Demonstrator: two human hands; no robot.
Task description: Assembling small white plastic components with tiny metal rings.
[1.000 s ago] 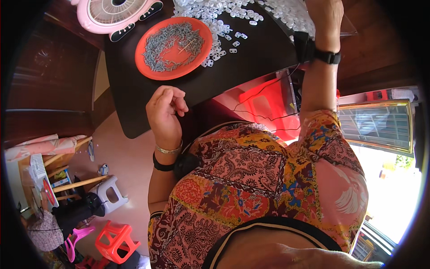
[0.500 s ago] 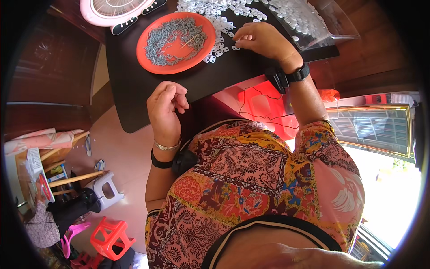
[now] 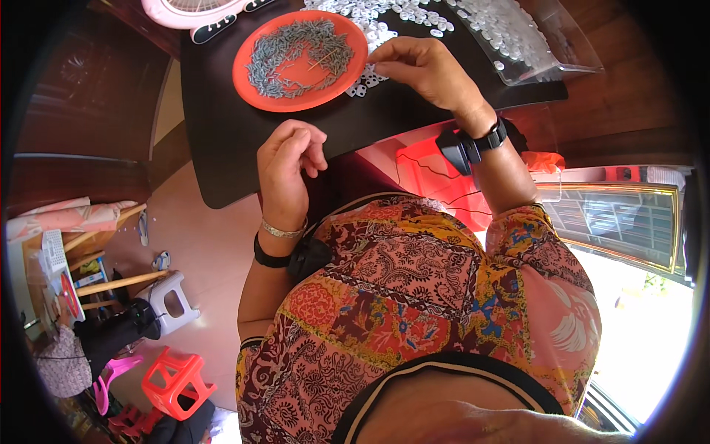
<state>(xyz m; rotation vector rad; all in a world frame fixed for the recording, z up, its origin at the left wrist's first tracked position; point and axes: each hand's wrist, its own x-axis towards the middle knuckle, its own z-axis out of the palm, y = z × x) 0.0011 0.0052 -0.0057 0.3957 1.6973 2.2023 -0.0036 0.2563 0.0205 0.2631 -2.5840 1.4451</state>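
Note:
My right hand hovers by the right rim of a round orange plate, its thumb and forefinger pinched together. Anything between those fingertips is too small to make out. Small grey screw-like pieces form a ring on the plate, and a thin pale stick lies among them. Under and behind the right fingertips, small white plastic pieces with holes are scattered. My left hand is held in front of the plate at the table's near edge, fingers curled against the thumb; what it may hold is hidden.
A clear plastic bin of white pieces stands at the right of the black table. A pink round fan-like object is at the back left. Red stools, a grey stool and another person are off to the left.
My right hand has moved left, bringing its fingertips from over the white pieces to the plate's rim. The left hand has shifted slightly right and stays curled. The whole view has moved a little.

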